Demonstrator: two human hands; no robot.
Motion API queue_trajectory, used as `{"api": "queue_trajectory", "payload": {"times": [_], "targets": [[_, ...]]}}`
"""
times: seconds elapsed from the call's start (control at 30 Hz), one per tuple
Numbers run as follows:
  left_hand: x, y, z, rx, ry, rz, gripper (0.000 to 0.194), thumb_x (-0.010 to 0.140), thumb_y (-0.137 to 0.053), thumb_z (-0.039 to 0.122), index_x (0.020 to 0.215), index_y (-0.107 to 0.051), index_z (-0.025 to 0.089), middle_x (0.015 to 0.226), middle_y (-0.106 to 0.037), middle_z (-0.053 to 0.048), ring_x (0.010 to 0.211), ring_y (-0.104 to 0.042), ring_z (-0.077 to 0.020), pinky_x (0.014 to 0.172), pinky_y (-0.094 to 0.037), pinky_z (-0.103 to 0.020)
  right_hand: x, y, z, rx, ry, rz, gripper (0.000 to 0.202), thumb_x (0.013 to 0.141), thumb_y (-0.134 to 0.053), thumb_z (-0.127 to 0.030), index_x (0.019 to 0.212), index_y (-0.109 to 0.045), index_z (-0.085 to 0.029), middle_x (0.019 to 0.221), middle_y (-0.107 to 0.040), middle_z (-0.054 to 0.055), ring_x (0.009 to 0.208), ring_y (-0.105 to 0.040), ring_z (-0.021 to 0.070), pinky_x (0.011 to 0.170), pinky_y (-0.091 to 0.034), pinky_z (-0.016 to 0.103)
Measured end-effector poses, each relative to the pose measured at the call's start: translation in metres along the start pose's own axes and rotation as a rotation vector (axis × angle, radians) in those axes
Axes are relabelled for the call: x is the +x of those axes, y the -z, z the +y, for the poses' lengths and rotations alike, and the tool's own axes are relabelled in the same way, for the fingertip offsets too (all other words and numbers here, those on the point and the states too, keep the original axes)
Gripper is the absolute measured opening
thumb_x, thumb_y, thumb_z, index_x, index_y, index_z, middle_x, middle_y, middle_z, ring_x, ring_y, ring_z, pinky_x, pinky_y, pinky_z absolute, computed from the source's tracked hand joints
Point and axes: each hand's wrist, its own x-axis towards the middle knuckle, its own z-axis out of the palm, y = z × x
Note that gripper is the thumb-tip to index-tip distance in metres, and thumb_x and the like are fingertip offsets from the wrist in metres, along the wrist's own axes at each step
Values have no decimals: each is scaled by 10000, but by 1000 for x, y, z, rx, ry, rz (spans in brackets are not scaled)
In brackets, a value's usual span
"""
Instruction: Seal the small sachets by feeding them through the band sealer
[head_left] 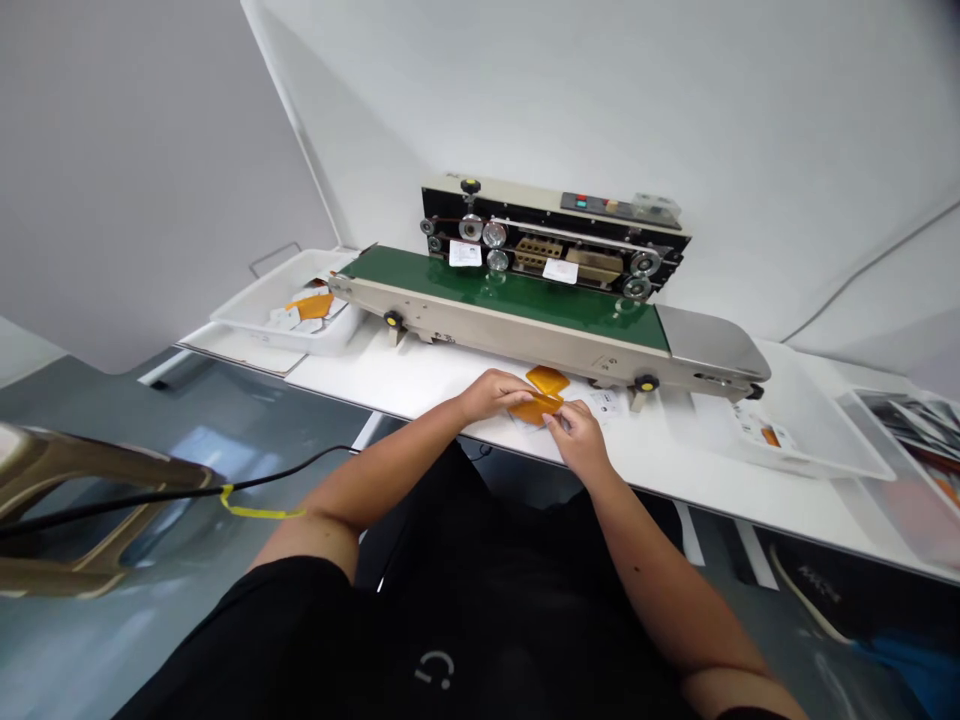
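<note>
My left hand (492, 394) and my right hand (577, 437) are at the table's front edge, closed on a flat orange-yellow piece (535, 408) from both sides. What it is made for I cannot make out. A second orange-yellow piece (548, 380) lies just beyond it, close to the fingers. White printed packets lie partly hidden under the hands, and one packet (604, 403) shows to the right of my right hand. Behind the hands stands a band sealer with a green conveyor belt (450, 283). Two white packets (465, 253) hang along its sealing slot.
On the left a white bin (259, 290) holds orange pieces and white packets. At the right a translucent bin (847, 455) holds a few packets, with another bin of dark packets beyond. A brown stool (105, 560) and a black cable (300, 465) are at left.
</note>
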Motion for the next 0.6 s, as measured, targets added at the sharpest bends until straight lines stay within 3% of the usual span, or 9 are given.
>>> {"api": "queue_trajectory", "payload": {"times": [0.07, 0.13, 0.17, 0.27, 0.33, 0.4, 0.43, 0.53, 0.6], "targets": [[0, 20, 10, -12, -31, 42, 511, 1021, -595, 650, 1042, -861, 214, 882, -819, -95, 777, -768, -202, 729, -581, -297, 1, -6, -1, 56, -18, 33, 334, 977, -588, -473, 715, -588, -267, 773, -617, 54, 820, -592, 265, 790, -514, 428], [2, 61, 16, -3, -59, 245, 482, 1011, -630, 639, 1049, -854, 214, 802, -797, -74, 694, -737, -178, 674, -569, -288, 1, -10, 1, 105, -43, 52, 373, 969, -604, -503, 696, -563, -253, 775, -590, 43, 792, -576, 239, 771, -502, 396], [5, 89, 17, -1, -89, 401, 489, 1000, -642, 652, 1047, -846, 210, 787, -786, -67, 666, -720, -167, 647, -560, -283, 0, -12, 3, 128, -66, 58, 391, 967, -609, -517, 694, -558, -242, 779, -579, 36, 776, -564, 221, 759, -492, 374], [20, 196, 11, 64, -165, 1147, 546, 1073, -502, 644, 963, -794, 196, 763, -729, -45, 616, -646, -117, 589, -504, -245, -2, -15, 13, 212, -192, 73, 422, 962, -626, -556, 724, -566, -212, 800, -563, 18, 745, -536, 178, 731, -463, 317], [33, 268, -1, 164, -62, 1363, 472, 1080, -508, 578, 984, -749, 183, 839, -726, -48, 651, -645, -115, 611, -502, -233, -4, -17, 19, 271, -278, 67, 431, 957, -638, -585, 764, -587, -202, 814, -569, 14, 756, -540, 170, 741, -461, 303], [44, 323, -16, 332, 136, 1275, 369, 1015, -626, 513, 988, -735, 162, 949, -743, -78, 810, -689, -156, 761, -553, -263, -5, -18, 22, 307, -332, 53, 441, 951, -646, -608, 795, -607, -198, 826, -583, 16, 775, -547, 174, 759, -464, 300], [48, 342, -24, 431, 254, 1136, 350, 968, -686, 503, 1012, -743, 160, 1008, -747, -92, 921, -697, -191, 861, -560, -295, -6, -19, 23, 315, -348, 49, 449, 947, -650, -619, 798, -614, -198, 826, -588, 19, 778, -548, 176, 759, -465, 300], [51, 368, -44, 642, 490, 705, 396, 897, -717, 519, 1108, -762, 186, 1133, -748, -118, 1111, -669, -266, 1016, -532, -371, -7, -18, 21, 309, -373, 52, 474, 918, -679, -647, 769, -622, -200, 797, -595, 23, 765, -545, 182, 738, -468, 298], [47, 372, -55, 721, 536, 570, 428, 868, -710, 540, 1127, -774, 204, 1148, -751, -120, 1133, -663, -282, 1041, -523, -389, -7, -17, 19, 306, -388, 68, 492, 890, -705, -662, 735, -620, -202, 769, -600, 25, 738, -540, 182, 711, -471, 298]]}}
